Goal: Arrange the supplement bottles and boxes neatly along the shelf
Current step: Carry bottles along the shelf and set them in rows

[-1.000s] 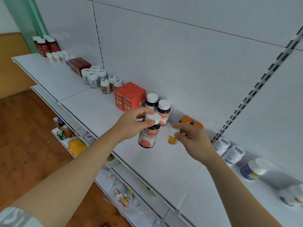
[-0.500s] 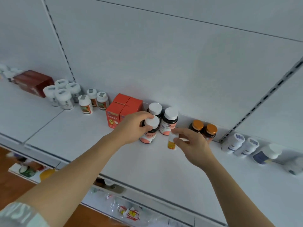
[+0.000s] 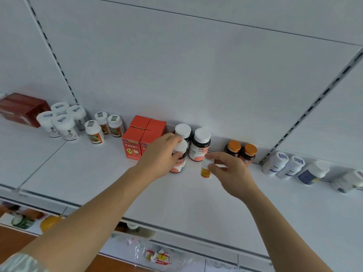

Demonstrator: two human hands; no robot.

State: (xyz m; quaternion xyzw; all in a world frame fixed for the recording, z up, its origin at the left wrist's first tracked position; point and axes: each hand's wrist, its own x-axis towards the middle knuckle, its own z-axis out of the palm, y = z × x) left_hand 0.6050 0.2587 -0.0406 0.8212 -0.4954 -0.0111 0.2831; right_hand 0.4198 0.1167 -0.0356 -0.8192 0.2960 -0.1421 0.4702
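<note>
My left hand [image 3: 160, 156] grips a dark bottle with a white cap [image 3: 179, 160], which stands on the white shelf [image 3: 98, 173] in front of two matching bottles [image 3: 199, 147] and beside the orange boxes [image 3: 137, 142]. My right hand [image 3: 228, 172] holds a small white bottle with a yellow label [image 3: 205, 170] by its top, its base on or just above the shelf. Two orange-capped bottles [image 3: 241, 152] stand against the back wall, just behind my right hand.
Along the back wall to the left stand white jars [image 3: 60, 122], small white-capped bottles [image 3: 104, 127] and a dark red box [image 3: 21, 108]. To the right, white and blue bottles [image 3: 290, 167] lie tipped over. A lower shelf holds packets [image 3: 159, 258] and jars.
My left hand has brought the dark bottle down from the air to the shelf in front of the matching pair. My right hand stays beside it, still holding the small bottle.
</note>
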